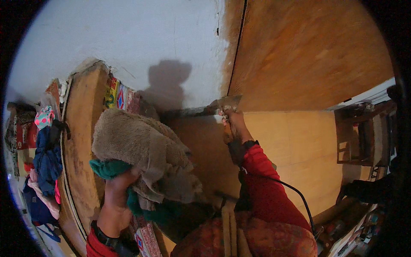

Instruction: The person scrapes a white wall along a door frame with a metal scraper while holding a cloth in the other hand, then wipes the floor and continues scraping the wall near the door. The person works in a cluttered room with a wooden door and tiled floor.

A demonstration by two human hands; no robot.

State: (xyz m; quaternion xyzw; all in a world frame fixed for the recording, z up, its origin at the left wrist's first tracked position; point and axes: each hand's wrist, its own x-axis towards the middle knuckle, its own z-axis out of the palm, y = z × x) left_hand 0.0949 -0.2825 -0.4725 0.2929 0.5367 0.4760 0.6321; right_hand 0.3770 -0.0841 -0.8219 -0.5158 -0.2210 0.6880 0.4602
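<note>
My left hand (120, 184) is closed around a bundle of cloth. The bundle holds a thick grey-brown towel (135, 138) on top and a green cloth (109, 168) beneath it. Much of the bundle's underside falls in shadow. My right hand (236, 120) reaches forward to where the white wall (128, 35) meets a brown wooden panel (308, 54). Its fingers are bent beside that lower corner; whether they hold something there is too dim to tell. Along my right wrist lies a dark object (236, 152), and a black cable (297, 189) runs down from there.
Left of me stands a wooden panel edge (82, 135), with hanging clothes (48, 157) beyond it. Colourful printed sheeting (120, 96) shows behind the towel. A pale wooden surface (295, 154) spreads to the right, near a wooden frame-like piece of furniture (356, 138). Assorted items (337, 228) fill the lower right.
</note>
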